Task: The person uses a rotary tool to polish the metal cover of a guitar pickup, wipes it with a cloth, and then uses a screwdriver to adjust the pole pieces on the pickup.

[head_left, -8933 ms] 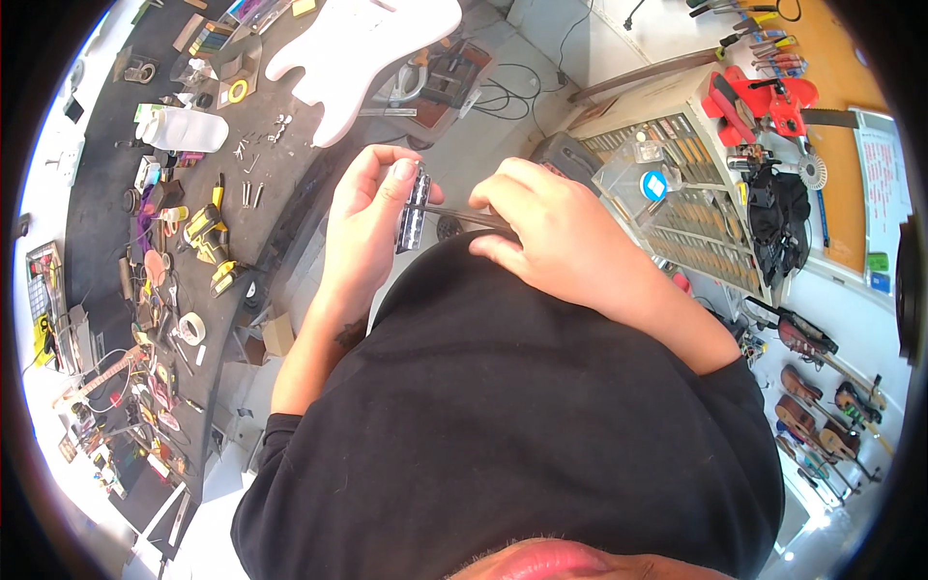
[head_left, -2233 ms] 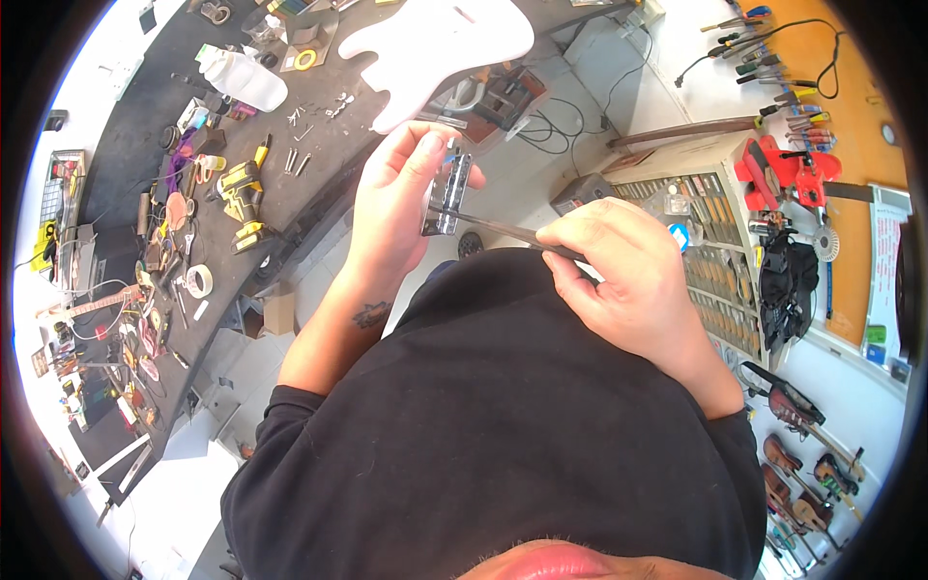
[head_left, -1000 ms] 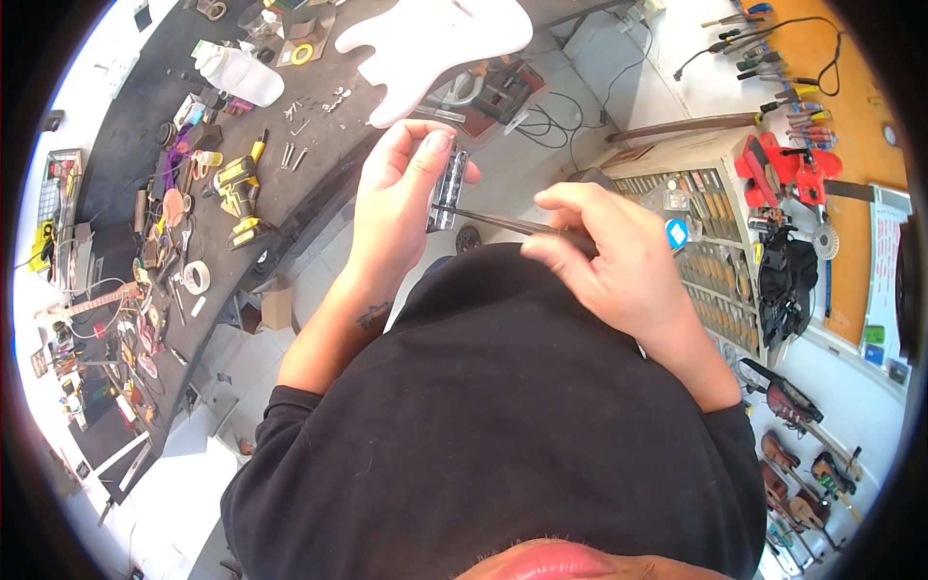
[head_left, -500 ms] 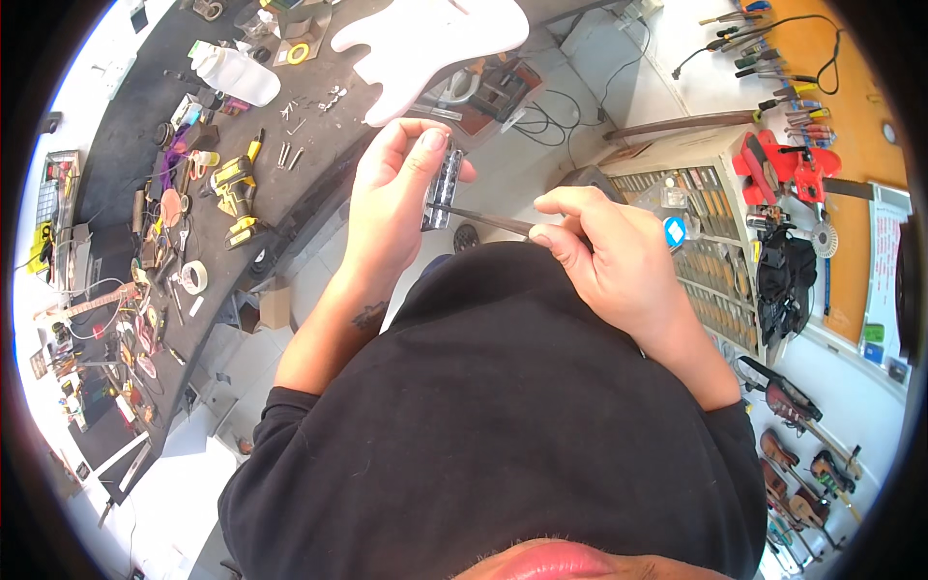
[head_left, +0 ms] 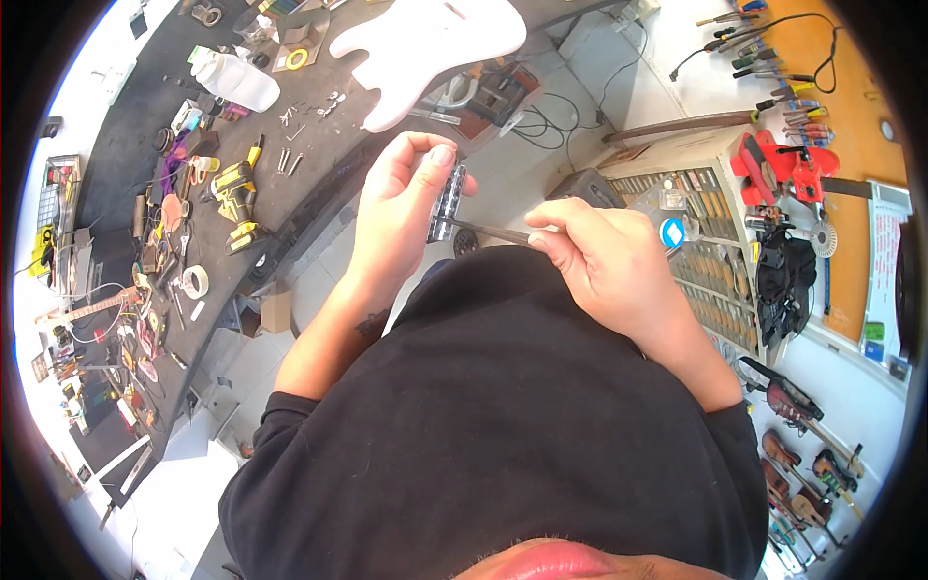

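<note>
My left hand [head_left: 401,198] is closed around a small dark, shiny segmented part [head_left: 448,203] that looks like a guitar bridge, held upright between thumb and fingers. In my right hand [head_left: 609,251] a thin, tapered dark metal tool [head_left: 488,231], like a slim file, is pinched between thumb and forefinger. Its narrow tip meets the lower part of the bridge. Both hands are in front of my black shirt, above the floor. Past my left hand, a white guitar body [head_left: 435,43] lies on the dark workbench [head_left: 324,145].
On the bench at left are a yellow cordless drill [head_left: 235,203], a white bottle [head_left: 237,81], a tape roll [head_left: 194,281] and loose screws. To the right stand a cabinet of drawers [head_left: 696,251] and a wall rack of screwdrivers [head_left: 807,116]. Cables [head_left: 556,126] lie on the floor.
My left hand and the bridge have shifted slightly down and to the right. The tool's tip has moved down with the bridge, while my right hand stays nearly in place.
</note>
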Available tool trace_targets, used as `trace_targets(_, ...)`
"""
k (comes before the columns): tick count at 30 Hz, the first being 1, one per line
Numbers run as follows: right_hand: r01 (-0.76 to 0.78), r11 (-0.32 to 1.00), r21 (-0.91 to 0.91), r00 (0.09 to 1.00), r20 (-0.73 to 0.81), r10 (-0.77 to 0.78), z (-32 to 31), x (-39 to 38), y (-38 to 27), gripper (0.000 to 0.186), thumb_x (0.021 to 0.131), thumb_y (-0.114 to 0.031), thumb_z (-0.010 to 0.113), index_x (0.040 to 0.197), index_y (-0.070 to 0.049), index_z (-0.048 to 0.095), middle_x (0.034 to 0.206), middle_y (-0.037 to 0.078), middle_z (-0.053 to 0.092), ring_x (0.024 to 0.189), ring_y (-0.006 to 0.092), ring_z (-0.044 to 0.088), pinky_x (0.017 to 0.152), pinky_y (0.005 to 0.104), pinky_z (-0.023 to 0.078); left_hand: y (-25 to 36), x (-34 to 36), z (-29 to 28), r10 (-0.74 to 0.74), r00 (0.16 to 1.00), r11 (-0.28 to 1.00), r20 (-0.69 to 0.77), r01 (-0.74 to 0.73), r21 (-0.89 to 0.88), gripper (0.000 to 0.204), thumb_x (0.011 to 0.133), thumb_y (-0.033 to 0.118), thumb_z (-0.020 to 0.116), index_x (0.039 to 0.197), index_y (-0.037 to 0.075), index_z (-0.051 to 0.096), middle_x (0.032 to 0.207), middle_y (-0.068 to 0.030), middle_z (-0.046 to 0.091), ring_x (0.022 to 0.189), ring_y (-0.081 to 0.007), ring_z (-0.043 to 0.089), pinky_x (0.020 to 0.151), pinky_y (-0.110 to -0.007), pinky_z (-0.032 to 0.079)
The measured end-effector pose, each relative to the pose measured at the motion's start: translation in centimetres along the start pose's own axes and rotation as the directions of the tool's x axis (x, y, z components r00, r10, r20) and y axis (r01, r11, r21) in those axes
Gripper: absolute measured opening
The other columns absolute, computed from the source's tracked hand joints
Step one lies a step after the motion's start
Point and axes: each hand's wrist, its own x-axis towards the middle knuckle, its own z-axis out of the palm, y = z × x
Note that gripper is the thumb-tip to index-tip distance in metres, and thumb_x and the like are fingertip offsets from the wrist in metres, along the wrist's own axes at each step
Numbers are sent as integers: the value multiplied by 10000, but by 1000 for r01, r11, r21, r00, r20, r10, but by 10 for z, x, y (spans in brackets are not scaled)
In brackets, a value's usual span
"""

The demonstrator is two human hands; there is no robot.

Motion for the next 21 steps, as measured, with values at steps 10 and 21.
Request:
trace_targets(10,-149,985,-87,980,117,159,1,3,-2,279,829,-187,850,1008,-52,684,827,96,643,754,305,690,701,411,551,-4,1,-4,-33,999,999,-6,33,28,195,1096,217,593,1166,37,623,910,-74,725,817,-79,686,691,-213,517)
trace_targets(21,-184,983,-13,975,123,184,10,3,0,171,930,-64,757,1085,-5,715,743,100,673,671,221,659,638,362,521,-5,13,-26,17,1000,1000,-21,-17,3,217,1100,207,570,1173,13,634,934,-105,722,845,-134,709,741,-255,541)
